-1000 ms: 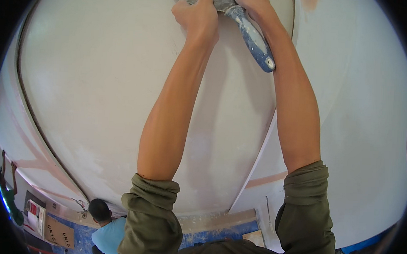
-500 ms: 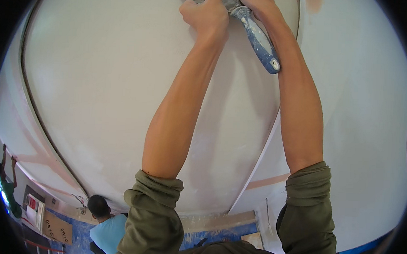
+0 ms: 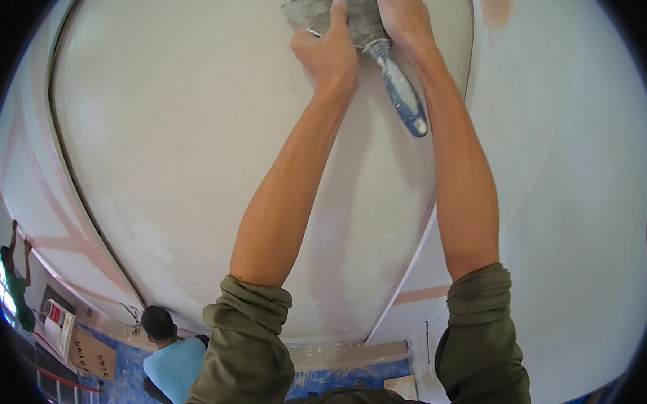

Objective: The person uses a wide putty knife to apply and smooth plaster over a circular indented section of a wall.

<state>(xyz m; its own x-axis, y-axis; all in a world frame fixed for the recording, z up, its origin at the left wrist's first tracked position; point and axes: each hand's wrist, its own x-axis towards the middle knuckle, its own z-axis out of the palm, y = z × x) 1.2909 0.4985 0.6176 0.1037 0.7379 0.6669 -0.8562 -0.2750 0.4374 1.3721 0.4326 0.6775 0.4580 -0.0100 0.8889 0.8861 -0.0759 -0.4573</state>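
Note:
At the top of the view, a wide putty knife (image 3: 324, 14) with a grey, smeared blade and a blue-and-white handle lies before a pale panel (image 3: 197, 124). My left hand (image 3: 328, 56) grips the blade from below left, its thumb flat on the metal and its other fingers mostly hidden. A small bright metal edge shows beside that thumb; what it belongs to is unclear. My right hand (image 3: 405, 23) is closed at the blade's right edge, its fingertips partly cut off by the frame. The handle hangs down to the right, between my forearms, held by neither hand.
A person in a light blue shirt (image 3: 175, 369) is low at the panel's foot, lower left. Farther left, another person (image 3: 18, 286) reaches up to a wall. A cardboard box (image 3: 93, 352) and a ladder (image 3: 59, 390) stand near the blue floor covering (image 3: 125, 359).
Both hands and the putty knife sit slightly lower in view, so more of the blade shows. The handle's end has shifted left and down. The surroundings have shifted slightly with the view.

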